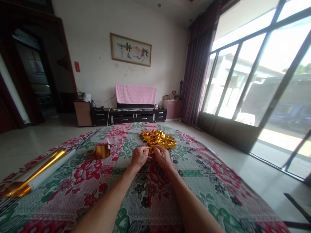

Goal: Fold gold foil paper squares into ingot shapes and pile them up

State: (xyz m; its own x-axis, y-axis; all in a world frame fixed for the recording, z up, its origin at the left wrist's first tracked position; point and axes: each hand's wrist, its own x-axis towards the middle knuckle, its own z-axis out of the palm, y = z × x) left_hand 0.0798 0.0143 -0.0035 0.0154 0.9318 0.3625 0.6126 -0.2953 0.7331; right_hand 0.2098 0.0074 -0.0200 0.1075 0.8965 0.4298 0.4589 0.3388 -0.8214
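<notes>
Both of my hands meet at the near edge of a crumpled heap of shiny gold foil [159, 138] on the patterned tablecloth. My left hand [140, 156] is closed, its thumb and forefinger pinched at the foil's edge. Close beside it, my right hand [162, 156] curls its fingers over a small bit of the same gold foil. The fingertips nearly touch, and the exact grip between them is partly hidden. To the left stands a small curled piece of gold foil [102, 151] with a white edge showing.
A roll of gold foil with a white side [48, 171] lies at the table's left. The floral tablecloth [131, 200] covers the round table. Beyond it are a low black cabinet [143, 119], a pink cloth [136, 94] over a screen, and glass doors on the right.
</notes>
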